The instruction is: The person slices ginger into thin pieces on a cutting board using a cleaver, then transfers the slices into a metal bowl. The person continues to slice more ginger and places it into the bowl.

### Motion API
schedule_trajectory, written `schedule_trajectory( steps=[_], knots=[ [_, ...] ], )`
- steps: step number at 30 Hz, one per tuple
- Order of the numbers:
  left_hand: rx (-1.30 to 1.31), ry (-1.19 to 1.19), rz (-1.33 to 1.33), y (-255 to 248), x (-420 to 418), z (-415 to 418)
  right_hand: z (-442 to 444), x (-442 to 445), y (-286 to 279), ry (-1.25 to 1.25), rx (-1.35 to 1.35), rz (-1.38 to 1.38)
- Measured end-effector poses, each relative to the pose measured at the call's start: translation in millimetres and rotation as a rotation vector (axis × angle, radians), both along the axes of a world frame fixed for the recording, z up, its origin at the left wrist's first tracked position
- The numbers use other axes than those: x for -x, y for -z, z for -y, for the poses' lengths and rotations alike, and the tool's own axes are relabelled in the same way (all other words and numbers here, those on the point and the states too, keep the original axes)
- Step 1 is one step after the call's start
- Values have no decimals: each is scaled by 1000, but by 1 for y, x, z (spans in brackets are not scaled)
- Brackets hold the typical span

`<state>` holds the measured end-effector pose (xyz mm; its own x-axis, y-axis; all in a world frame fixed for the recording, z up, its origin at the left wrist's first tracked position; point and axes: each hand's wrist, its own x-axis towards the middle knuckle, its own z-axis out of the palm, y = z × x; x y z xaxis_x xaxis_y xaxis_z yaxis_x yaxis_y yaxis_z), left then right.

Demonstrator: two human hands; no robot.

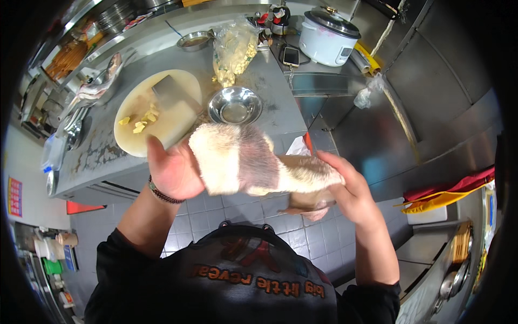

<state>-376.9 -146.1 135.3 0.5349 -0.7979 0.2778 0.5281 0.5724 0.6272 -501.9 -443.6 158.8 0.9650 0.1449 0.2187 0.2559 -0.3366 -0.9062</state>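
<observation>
A long, floppy piece of raw offal (259, 160), which looks like tripe, stretches between my hands over the floor at the counter's front edge. Its nap is whitish with dark grey patches. My left hand (176, 168) bears the left end, palm up with the thumb raised; its fingers are hidden under the piece. At the other end, my right hand (350, 182) grips it, and a pinkish-brown flap (309, 206) hangs below. Behind the left hand lies a round cutting board (137, 95) with yellowish slices (139, 126), probably ginger, and a cleaver (172, 91).
A steel bowl (234, 106) stands right of the board, before a plastic bag of peeled garlic cloves (234, 52). A fish (95, 89) lies across a basin at left. Farther back are a small metal bowl (194, 41), a phone (291, 56) and a rice cooker (325, 38).
</observation>
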Motion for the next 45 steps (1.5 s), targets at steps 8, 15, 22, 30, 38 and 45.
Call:
schedule_trajectory(
  steps=[8,15,22,30,38,45],
  knots=[
    [-79,-144,-493,101,30,83,33,45,12,-416,452,174],
    [-137,-263,-409,54,35,115,79,48,33,-824,16,-533],
    [120,-196,-218,-2,57,132,96,56,287,-357,-650,-780],
    [56,-179,-245,-17,83,110,44,-36,210,26,-1461,-603],
    [-735,334,-168,64,91,51,72,-96,-26,-299,-440,-128],
    [-42,541,57,30,99,93,58,-99,96,-485,-1110,-776]
  ],
)
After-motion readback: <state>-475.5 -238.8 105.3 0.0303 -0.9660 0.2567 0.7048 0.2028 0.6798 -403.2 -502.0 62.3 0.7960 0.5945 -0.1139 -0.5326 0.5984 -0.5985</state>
